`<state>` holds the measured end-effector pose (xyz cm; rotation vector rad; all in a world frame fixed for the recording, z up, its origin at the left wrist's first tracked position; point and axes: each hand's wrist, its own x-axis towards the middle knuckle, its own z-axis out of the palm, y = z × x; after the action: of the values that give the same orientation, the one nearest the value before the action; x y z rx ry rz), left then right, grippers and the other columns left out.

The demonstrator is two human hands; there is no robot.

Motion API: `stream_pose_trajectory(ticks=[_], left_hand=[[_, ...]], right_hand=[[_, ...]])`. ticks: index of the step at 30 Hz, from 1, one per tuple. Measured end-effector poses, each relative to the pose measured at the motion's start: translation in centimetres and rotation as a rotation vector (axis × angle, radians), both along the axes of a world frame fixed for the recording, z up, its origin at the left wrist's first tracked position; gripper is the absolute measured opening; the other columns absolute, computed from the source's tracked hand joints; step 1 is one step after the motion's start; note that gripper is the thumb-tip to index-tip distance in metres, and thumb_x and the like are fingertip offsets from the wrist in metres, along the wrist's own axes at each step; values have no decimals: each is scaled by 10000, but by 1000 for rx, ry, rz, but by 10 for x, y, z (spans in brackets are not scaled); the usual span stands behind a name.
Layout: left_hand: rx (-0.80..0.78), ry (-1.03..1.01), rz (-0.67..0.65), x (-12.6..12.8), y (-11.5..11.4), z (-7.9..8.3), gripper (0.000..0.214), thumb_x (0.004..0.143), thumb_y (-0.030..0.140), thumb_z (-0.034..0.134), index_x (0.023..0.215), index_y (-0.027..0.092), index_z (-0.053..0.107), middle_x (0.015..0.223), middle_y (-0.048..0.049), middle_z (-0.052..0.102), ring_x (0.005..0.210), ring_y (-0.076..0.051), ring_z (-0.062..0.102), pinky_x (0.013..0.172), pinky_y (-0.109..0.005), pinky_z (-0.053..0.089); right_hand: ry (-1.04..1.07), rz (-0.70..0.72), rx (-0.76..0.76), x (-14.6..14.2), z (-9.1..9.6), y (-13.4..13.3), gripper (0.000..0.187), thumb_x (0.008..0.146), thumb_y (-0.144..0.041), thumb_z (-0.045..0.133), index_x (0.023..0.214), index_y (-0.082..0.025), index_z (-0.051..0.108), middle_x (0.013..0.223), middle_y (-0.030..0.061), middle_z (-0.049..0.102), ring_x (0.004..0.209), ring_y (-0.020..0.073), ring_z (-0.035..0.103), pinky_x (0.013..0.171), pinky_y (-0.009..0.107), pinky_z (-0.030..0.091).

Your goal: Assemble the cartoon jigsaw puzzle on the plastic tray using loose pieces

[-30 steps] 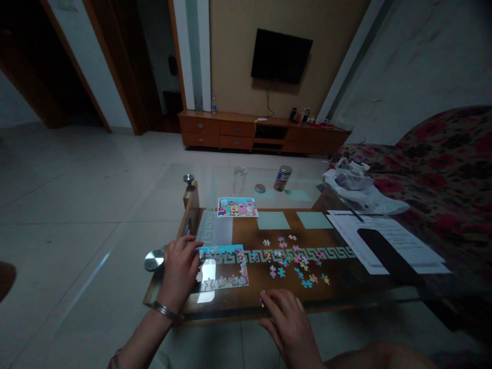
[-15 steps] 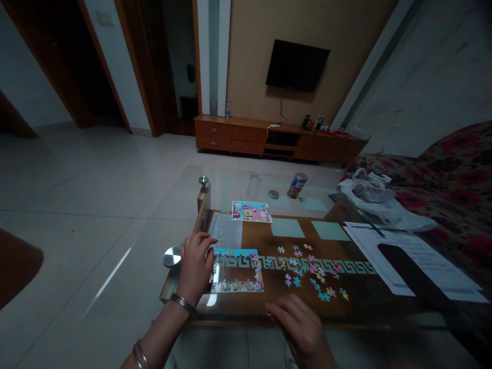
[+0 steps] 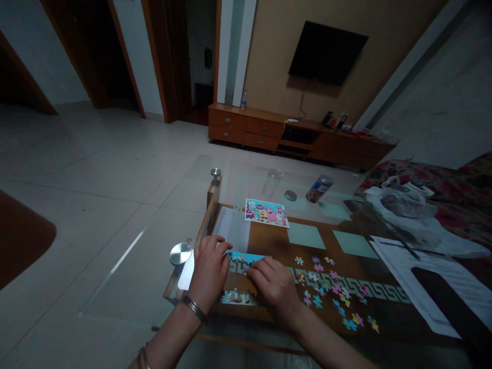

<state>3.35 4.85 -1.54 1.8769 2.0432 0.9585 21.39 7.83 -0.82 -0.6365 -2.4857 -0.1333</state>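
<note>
A partly assembled jigsaw puzzle (image 3: 238, 296) lies on the glass table, its blue top strip and lower strip showing around an unfilled middle. My left hand (image 3: 209, 266) rests over its left edge, fingers loosely curved and apart, holding nothing visible. Over the puzzle's right side is my right hand (image 3: 274, 287), its fingertips pinched above the middle. A small coloured puzzle piece (image 3: 245, 272) shows at those fingertips. The right hand hides the puzzle's right border. Several loose puzzle pieces (image 3: 335, 289) are scattered to the right. A colourful cartoon picture card (image 3: 266, 213) lies beyond the puzzle.
Farther back on the glass stand a clear cup (image 3: 272, 183), a round lid (image 3: 290, 195) and a printed can (image 3: 320, 188). On the right are papers (image 3: 392, 256), a dark phone-like slab (image 3: 442, 297) and a plastic bag (image 3: 407, 205).
My right hand has moved from the table's front edge up and left onto the puzzle, fingertips over its middle. My left hand stays at the left edge. The view has shifted slightly.
</note>
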Motion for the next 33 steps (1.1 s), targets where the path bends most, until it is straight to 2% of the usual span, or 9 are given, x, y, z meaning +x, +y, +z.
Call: stream_pose_trajectory(ticks=[4, 10, 19, 28, 33], left_hand=[[-50, -21, -22, 3, 0, 1, 227, 836, 78, 493, 936, 198, 658, 1050, -71, 585, 1070, -255, 493, 898, -436, 396], [-76, -34, -38, 6, -1, 3, 224, 826, 74, 514, 933, 207, 660, 1040, -54, 586, 1058, -242, 486, 925, -426, 378], [-109, -19, -47, 10, -3, 5, 218, 834, 86, 508, 934, 206, 659, 1041, -57, 586, 1051, -247, 482, 892, -421, 386], [-127, 7, -63, 11, -4, 6, 215, 826, 86, 522, 937, 207, 661, 1057, -56, 581, 1059, -251, 475, 890, -417, 385], [-131, 14, -68, 11, -4, 6, 203, 840, 105, 519, 943, 203, 664, 1062, -62, 582, 1066, -251, 474, 897, -419, 390]], right_hand=[[-32, 31, -2, -8, -5, 10, 345, 970, -188, 351, 800, -138, 647, 691, 63, 591, 682, 178, 457, 600, 299, 328], [-34, 63, -29, -9, -9, 18, 343, 962, -194, 341, 837, -122, 651, 727, 81, 600, 701, 187, 463, 605, 308, 342], [-65, 51, -59, -9, -15, 16, 324, 963, -178, 352, 855, -128, 654, 752, 75, 627, 713, 185, 490, 627, 307, 354], [-73, 44, -23, -7, -18, 14, 322, 967, -197, 353, 882, -132, 656, 770, 73, 648, 713, 194, 497, 626, 314, 359], [-73, -9, -131, -4, -10, 15, 256, 947, -189, 406, 918, -141, 656, 802, 73, 644, 734, 196, 510, 628, 312, 388]])
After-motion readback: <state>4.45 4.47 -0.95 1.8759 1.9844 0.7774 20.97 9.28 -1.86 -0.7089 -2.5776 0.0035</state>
